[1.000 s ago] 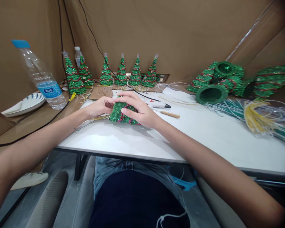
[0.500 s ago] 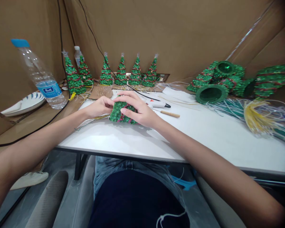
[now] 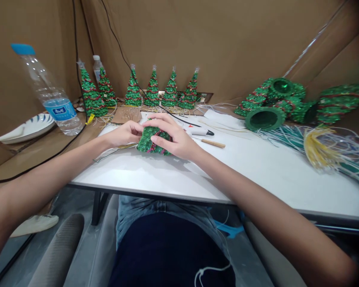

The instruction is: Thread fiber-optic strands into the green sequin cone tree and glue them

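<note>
A small green tinsel Christmas tree [image 3: 151, 144] with a red garland lies on its side near the middle of the white table [image 3: 257, 175]. My right hand [image 3: 172, 137] is wrapped over it from the right, fingers on top and thumb on the near side. At the tree's left end, my left hand [image 3: 127, 133] is closed with thumb and fingers pinched together. Whatever sits in that pinch is hidden. Thin wires [image 3: 107, 152] trail leftward on the table below my left hand. Just beyond my right hand rests a white glue gun [image 3: 199, 130], beside a brown stick [image 3: 213, 143].
Several finished trees [image 3: 152, 91] stand along the back cardboard wall. Hollow green trees [image 3: 265, 119] are heaped at the right, behind bundled yellow and white wires [image 3: 320, 149]. A water bottle [image 3: 60, 109] and a plate [image 3: 28, 127] are at the left. A black cable [image 3: 48, 159] crosses there.
The view has shifted slightly. Both hands keep nearly the same hold at the tree, and nothing else has visibly moved.
</note>
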Motion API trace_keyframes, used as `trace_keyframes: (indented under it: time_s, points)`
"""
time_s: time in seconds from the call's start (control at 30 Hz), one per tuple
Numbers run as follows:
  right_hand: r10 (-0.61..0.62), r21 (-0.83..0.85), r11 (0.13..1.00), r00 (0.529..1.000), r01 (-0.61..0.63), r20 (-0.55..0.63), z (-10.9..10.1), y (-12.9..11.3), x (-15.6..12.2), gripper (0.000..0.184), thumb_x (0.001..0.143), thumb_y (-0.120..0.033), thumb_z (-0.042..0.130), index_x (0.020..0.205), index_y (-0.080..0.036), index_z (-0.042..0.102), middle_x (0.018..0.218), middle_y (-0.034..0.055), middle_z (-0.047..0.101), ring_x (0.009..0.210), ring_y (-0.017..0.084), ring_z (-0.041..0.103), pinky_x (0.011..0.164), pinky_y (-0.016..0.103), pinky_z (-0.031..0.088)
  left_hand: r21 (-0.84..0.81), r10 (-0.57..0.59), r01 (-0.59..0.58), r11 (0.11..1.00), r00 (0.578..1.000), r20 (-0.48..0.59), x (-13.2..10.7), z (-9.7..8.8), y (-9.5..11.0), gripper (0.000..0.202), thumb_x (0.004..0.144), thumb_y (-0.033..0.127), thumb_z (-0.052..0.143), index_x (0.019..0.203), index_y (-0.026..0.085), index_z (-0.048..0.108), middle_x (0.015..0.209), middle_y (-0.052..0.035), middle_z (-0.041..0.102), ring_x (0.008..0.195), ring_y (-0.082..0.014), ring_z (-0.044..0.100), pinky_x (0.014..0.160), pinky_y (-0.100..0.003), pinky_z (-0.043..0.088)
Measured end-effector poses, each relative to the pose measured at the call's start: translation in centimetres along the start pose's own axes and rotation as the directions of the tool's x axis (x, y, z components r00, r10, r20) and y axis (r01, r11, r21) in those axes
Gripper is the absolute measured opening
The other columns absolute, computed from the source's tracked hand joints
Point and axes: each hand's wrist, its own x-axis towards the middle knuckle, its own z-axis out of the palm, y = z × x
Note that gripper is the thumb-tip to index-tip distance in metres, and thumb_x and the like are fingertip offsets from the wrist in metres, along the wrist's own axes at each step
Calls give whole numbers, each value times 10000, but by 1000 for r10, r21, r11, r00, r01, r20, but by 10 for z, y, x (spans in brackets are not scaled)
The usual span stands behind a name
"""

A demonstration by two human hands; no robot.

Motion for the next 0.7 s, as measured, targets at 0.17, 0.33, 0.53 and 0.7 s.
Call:
trace_keyframes:
  time_s: [0.17,0.33,0.53,0.7]
  points:
    - [19,8,1000,1000,-19,-11,1,0,0,328,923,-432,477,1195,-268,556,1263,77,486,1255,215,438,1072,458,348,0,-11,11,1000,999,-30,-1,0,0,240,651,341,792,712,113,755,632,-32,707,570,-113,599,577,-205,468]
    - [4,-15,1000,1000,-4,-23,2,1,0,357,895,-437,532,1199,-254,570,1267,96,494,1248,228,452,1051,460,374,-21,-18,17,1000,1000,-25,0,0,0,230,649,330,791,723,114,759,661,-44,719,582,-120,610,582,-208,474]
    - [7,16,1000,1000,-7,-12,-1,1,0,383,865,-454,578,1198,-265,590,1276,94,507,1239,230,466,1053,480,372,24,10,-9,1000,1000,-28,-1,-2,-2,225,671,328,771,736,114,763,656,-41,712,583,-125,609,594,-220,480]
    - [9,16,1000,999,-8,-37,0,1,1,399,832,-463,623,1175,-260,612,1250,93,524,1221,227,479,1040,474,387,59,9,-6,998,999,-46,-2,-2,-2,243,656,345,775,663,104,745,624,-36,697,562,-119,588,571,-217,463]
